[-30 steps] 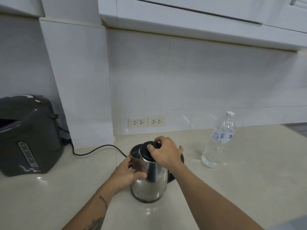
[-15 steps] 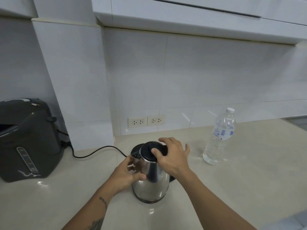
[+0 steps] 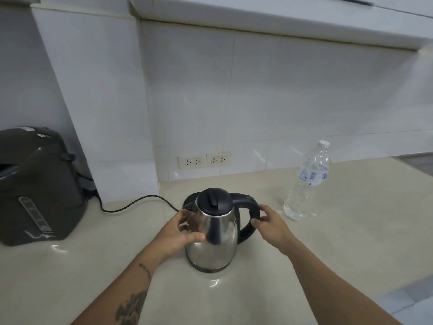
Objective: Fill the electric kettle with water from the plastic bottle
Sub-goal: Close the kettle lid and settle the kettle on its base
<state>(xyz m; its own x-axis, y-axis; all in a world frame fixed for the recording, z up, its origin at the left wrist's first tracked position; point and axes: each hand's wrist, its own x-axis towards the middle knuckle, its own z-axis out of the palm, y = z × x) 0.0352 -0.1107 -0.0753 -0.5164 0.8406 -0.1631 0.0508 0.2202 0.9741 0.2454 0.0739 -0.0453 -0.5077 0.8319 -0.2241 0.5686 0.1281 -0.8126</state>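
The steel electric kettle (image 3: 218,242) stands on the beige counter (image 3: 351,242) with its black lid (image 3: 213,200) down. My left hand (image 3: 175,233) clasps the kettle's left side below the spout, thumb across the front. My right hand (image 3: 271,224) is at the black handle (image 3: 246,200), with thumb and fingertips pinching its outer curve. The clear plastic bottle (image 3: 309,184), white cap on and water in it, stands upright to the right of the kettle, apart from both hands.
The kettle's black base (image 3: 188,201) lies just behind it, with a cord (image 3: 131,205) running left. A dark thermo pot (image 3: 35,186) stands at the far left. Wall sockets (image 3: 205,160) sit on the tiled backsplash. The counter's front edge (image 3: 398,296) cuts across the lower right.
My right hand has come off the lid and moved right to the handle. The lid now shows fully. My left hand stays on the kettle's side.
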